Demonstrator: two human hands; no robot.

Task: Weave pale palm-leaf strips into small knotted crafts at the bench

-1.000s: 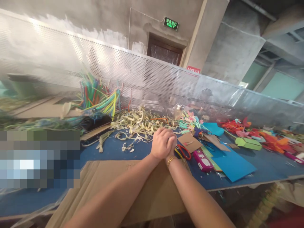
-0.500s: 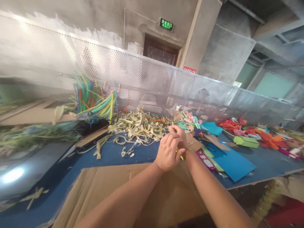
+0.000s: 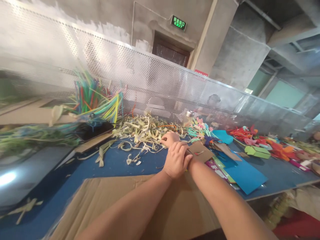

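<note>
My left hand is closed over the wrist of my right arm, above a large cardboard sheet on the blue table. My right hand reaches forward and to the left past it. Its fingers are curled at the edge of a heap of pale paper strips. Whether the curled fingers hold anything is hidden. A small brown card piece lies just right of both hands.
A bundle of coloured straws and a black flat device lie at the left. To the right are a blue paper sheet, a green box and coloured paper flowers. A perforated metal screen closes the table's far side.
My right hand has moved forward and left, from beside the left hand to the strip heap. My left hand now covers the right wrist and its bracelet. The camera swung slightly.
</note>
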